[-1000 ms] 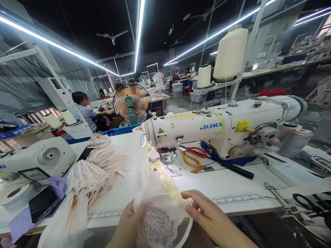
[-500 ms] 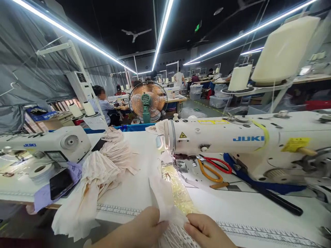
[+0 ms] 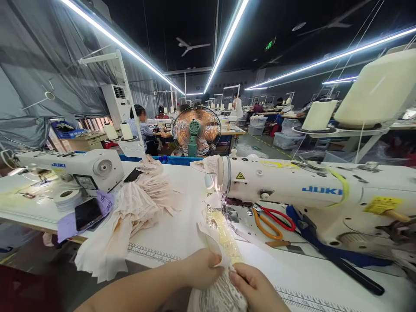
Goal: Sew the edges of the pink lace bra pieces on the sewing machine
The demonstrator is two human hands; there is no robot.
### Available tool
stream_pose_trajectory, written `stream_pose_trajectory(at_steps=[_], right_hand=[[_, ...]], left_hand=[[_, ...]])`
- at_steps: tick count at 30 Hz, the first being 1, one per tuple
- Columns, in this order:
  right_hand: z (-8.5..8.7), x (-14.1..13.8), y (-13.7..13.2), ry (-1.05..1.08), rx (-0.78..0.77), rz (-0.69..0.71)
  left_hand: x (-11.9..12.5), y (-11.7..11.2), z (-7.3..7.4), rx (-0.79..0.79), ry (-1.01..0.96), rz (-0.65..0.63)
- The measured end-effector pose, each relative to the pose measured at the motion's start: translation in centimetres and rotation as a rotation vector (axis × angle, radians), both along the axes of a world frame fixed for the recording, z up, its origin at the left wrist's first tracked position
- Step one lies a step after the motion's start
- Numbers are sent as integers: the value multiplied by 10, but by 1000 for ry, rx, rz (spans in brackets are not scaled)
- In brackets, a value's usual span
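A strip of pale lace fabric point(image 3: 217, 242) is pinched closed between the left hand point(image 3: 198, 272) and the right hand point(image 3: 251, 286), just in front of the sewing machine point(image 3: 292, 190). Its far end lies under the needle area; a sharp tug could skew or snag it there.

Pale lace-trimmed fabric piece point(image 3: 218, 242) — crumpled, upright at table's near edge.

Scissors point(image 3: 272, 219) under sewing machine point(image 3: 312, 193), right of fabric pile point(image 3: 136, 208)
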State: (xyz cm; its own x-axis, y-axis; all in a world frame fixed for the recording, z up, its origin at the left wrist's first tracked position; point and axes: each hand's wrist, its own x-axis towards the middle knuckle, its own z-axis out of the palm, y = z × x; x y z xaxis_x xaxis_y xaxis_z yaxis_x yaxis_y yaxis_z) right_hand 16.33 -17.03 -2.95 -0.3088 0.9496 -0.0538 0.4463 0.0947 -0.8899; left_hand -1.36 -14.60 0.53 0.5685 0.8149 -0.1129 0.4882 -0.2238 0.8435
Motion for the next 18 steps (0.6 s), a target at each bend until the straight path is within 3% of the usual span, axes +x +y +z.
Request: stream_pose_trajectory(at_steps=[5, 8, 12, 15, 18], right_hand=[[3, 7, -10, -180, 115, -97], [3, 0, -22, -344, 184, -149], [5, -3, -35, -405, 190, -251], [2, 14, -53, -289, 192, -343], [-8, 25, -69, 57, 135, -450]], left_hand=[[0, -23, -13, -186, -323, 146], [6, -41, -20, -445, -525, 253], [12, -53, -23, -820, -740, 338], [7, -48, -23, -946, -812, 312], [1, -37, -26, -986, -851, 300]])
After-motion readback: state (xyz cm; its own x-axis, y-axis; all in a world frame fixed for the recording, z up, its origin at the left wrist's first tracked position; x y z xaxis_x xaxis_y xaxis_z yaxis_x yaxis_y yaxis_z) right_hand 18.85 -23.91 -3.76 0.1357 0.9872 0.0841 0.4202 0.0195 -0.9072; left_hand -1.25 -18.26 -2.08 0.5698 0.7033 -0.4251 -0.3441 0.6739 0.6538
